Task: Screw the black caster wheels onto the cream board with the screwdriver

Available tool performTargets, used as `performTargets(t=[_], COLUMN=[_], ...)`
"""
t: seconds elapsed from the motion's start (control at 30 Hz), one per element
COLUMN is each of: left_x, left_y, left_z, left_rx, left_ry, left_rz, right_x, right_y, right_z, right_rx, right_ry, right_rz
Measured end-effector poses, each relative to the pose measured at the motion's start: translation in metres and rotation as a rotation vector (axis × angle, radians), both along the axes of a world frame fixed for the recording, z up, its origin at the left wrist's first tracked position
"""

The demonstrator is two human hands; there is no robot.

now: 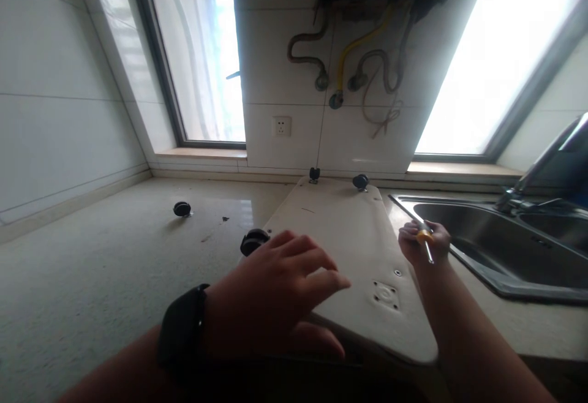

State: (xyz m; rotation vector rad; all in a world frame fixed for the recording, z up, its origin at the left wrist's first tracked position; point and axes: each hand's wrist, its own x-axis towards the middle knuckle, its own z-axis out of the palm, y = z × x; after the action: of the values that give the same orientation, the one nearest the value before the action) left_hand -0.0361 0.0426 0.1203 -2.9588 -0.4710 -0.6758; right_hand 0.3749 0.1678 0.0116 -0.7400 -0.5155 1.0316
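Note:
A white panel [335, 237] with rounded corners lies on the counter. Black casters stand on it: one caster [315, 174] and another caster [361, 181] at the far end, and a caster [254, 242] at the near left, partly behind my left hand. At the near right corner is a bare square mount [386, 294] with holes. My left hand [285, 277], a dark watch on its wrist, hovers over the panel's near left part with fingers apart, holding nothing. Beside the panel's right edge, my right hand [427, 244] is closed around a screwdriver [423, 236] with an orange collar.
A loose caster [182, 209] lies on the counter [114, 268] at left, near a small dark piece [225, 218]. A steel sink [478, 237] with a tap [542, 164] is at right. The tiled wall behind has a socket [282, 125] and hoses.

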Motion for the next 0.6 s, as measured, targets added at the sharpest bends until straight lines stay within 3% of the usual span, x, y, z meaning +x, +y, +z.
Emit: performTargets(t=[0.13, 0.33, 0.6], left_x=[0.017, 0.024, -0.005], left_y=[0.0, -0.001, -0.009], left_z=[-0.021, -0.031, -0.036], left_rx=[0.144, 0.123, 0.196], left_ry=[0.091, 0.061, -0.026], left_rz=[-0.048, -0.025, 0.133], right_x=[0.006, 0.004, 0.009], right_y=[0.0, -0.007, -0.004], right_z=[-0.02, -0.031, -0.033], right_rx=[-0.029, -0.145, -0.167], right_ry=[0.062, 0.023, 0.008], right_rz=[0.09, 0.283, 0.364])
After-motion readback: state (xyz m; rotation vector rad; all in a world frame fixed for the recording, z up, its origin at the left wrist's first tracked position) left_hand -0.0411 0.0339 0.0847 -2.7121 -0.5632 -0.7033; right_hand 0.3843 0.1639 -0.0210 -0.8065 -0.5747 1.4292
